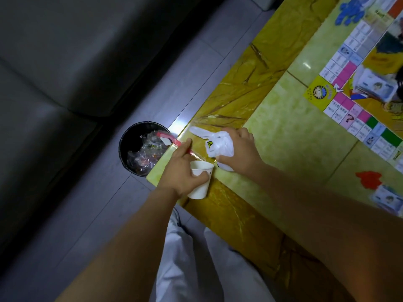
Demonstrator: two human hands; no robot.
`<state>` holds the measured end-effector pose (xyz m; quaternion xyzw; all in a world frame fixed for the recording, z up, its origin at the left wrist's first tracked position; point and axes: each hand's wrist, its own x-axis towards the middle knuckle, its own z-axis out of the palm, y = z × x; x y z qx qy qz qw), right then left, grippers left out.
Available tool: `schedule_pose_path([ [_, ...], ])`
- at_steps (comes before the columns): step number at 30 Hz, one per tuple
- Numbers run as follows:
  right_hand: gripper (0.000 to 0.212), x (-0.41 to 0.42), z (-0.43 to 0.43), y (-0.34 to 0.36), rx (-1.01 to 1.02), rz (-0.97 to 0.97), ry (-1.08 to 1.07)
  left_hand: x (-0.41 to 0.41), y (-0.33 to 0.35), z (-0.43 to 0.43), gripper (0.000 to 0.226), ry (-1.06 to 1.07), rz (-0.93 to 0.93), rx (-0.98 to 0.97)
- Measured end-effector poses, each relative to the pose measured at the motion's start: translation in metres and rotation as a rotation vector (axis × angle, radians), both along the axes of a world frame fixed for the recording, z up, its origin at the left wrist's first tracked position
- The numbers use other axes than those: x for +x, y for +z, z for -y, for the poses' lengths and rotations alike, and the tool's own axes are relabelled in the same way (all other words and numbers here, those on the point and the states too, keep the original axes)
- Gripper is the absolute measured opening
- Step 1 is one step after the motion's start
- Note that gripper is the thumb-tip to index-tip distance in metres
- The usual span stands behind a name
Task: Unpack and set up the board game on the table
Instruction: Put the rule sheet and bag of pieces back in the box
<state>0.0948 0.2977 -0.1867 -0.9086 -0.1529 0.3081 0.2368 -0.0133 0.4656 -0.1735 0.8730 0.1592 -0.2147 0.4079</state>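
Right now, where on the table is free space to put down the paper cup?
Bare tabletop lies between the white plastic bag and the game board. Beside the red pieces, banknotes crowd it. The left hand holds the cup.

On the colourful printed game board [357, 88] lying on the yellow marbled bench [283, 118], I can read just one sign for certain: a large red question mark on a pale pink square along the near edge. Next to it, a white arrow points toward the yellow corner square with its round sun-like emblem. The small print on the other squares is too blurred for me. The white plastic bag [218, 144] carries a yellow-and-black mark I cannot read.
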Motion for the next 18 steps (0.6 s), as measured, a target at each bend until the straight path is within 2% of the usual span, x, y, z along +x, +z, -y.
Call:
schedule_pose_path([
  [4,0.073,-0.001,0.000,0.000,0.039,-0.040,-0.043,0.002,-0.001,-0.004,0.079,-0.028,0.010,0.042],
  [8,0.073,-0.001,-0.002,0.000,0.062,-0.064,-0.073,0.002,-0.006,-0.003,0.061,-0.032,0.010,0.097],
  [11,0.072,-0.001,-0.001,-0.001,0.107,-0.070,-0.096,-0.002,-0.009,0.002,0.062,0.006,-0.012,0.067],
  [14,0.071,-0.002,-0.001,0.004,0.163,-0.115,-0.174,-0.004,-0.007,0.002,0.059,0.092,-0.019,0.027],
  [18,0.068,-0.004,-0.014,0.018,0.265,-0.209,-0.308,-0.011,0.007,-0.011,0.052,0.337,0.025,0.011],
])
